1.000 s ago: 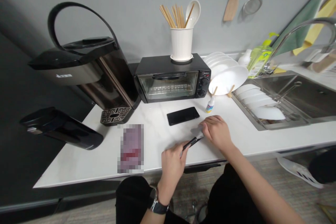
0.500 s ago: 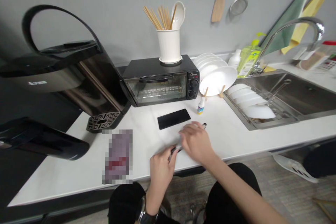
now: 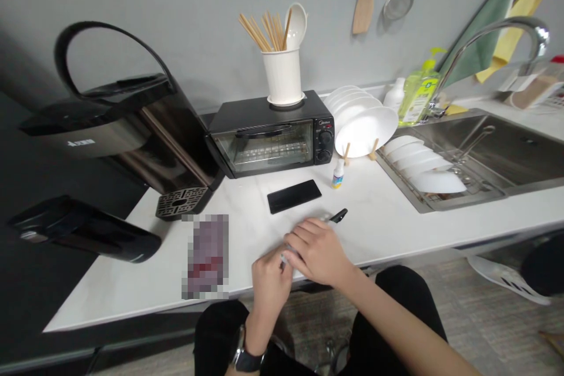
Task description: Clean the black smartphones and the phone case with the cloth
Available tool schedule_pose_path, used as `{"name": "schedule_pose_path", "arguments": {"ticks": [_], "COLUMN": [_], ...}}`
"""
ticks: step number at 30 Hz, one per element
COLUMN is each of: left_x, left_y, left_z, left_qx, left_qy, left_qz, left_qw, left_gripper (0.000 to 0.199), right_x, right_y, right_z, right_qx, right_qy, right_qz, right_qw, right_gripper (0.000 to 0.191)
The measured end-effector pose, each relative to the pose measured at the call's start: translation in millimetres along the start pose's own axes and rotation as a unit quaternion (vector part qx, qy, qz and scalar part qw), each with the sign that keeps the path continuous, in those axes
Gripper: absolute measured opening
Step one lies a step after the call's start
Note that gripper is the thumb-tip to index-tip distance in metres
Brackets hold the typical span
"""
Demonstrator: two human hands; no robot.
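My left hand [image 3: 269, 279], with a watch [image 3: 247, 359] on its wrist, is closed at the counter's front edge around a slim, dark, pen-like thing; only a small grey bit [image 3: 285, 257] shows. My right hand [image 3: 319, 252] lies over it, fingers curled together and touching the left hand at that bit. The two hands hide most of what they hold. Just beyond the right knuckles, a black-ended slim object [image 3: 338, 216] lies on the counter, partly covered. Farther back are a black phone [image 3: 294, 196] lying flat and a small white bottle [image 3: 338, 174] standing upright.
On the left are a black water dispenser [image 3: 132, 129], a dark flask [image 3: 97, 235] and a blurred-out purplish item [image 3: 207, 255]. Behind stands a toaster oven [image 3: 273, 135] bearing a white pot [image 3: 282, 76] of chopsticks. Plates [image 3: 365, 129] and a sink [image 3: 524, 147] are on the right.
My right hand has come closer to the left hand, its fingers now at the held thing. More of the black-ended object on the counter shows. The view has shifted slightly.
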State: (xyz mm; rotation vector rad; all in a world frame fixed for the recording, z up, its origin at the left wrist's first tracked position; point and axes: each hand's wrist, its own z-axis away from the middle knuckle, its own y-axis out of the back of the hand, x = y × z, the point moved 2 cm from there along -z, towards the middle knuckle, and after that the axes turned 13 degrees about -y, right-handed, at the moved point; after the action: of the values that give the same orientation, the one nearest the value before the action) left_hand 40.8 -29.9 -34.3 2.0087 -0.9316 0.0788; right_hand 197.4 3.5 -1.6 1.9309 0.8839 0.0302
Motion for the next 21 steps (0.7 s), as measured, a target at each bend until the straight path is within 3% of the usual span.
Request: {"name": "schedule_pose_path", "arguments": {"ticks": [3,6,8,10,12,14,17,19,21], "left_x": [14,33,43,49,52,53,53,52,49], "left_y": [8.7,9.6,3.9,-6.0,-17.2,-25.4,-27.0,-24.9,-25.1], "left_z": [-4,-16,-26,-36,-45,-51,-56,-56,-56], "left_qx": [0.037,0.108,0.16,0.187,0.163,0.097,0.012,-0.015,-0.02], "left_qy": [0.073,0.149,0.174,0.174,0.148,0.118,0.081,0.059,0.029], "left_qz": [0.07,0.191,0.24,0.275,0.312,0.341,0.341,0.319,0.277], "left_qw": [0.994,0.964,0.942,0.927,0.924,0.928,0.937,0.946,0.96], "left_gripper": [0.027,0.024,0.023,0.024,0.027,0.028,0.028,0.03,0.033], "right_x": [8,20,18,11,3,0,3,2,-5], "right_y": [7,16,15,10,7,10,28,44,57], "right_z": [0,2,7,12,14,12,6,-2,-9], "right_qx": [0.015,0.068,0.113,0.156,0.187,0.212,0.258,0.263,0.219], "right_qy": [0.003,-0.101,-0.198,-0.286,-0.33,-0.334,-0.286,-0.212,-0.116], "right_qz": [-0.052,-0.159,-0.24,-0.325,-0.396,-0.425,-0.388,-0.336,-0.249], "right_qw": [0.999,0.98,0.944,0.888,0.836,0.815,0.837,0.879,0.936], "right_gripper": [0.037,0.04,0.043,0.047,0.05,0.048,0.044,0.042,0.038]}}
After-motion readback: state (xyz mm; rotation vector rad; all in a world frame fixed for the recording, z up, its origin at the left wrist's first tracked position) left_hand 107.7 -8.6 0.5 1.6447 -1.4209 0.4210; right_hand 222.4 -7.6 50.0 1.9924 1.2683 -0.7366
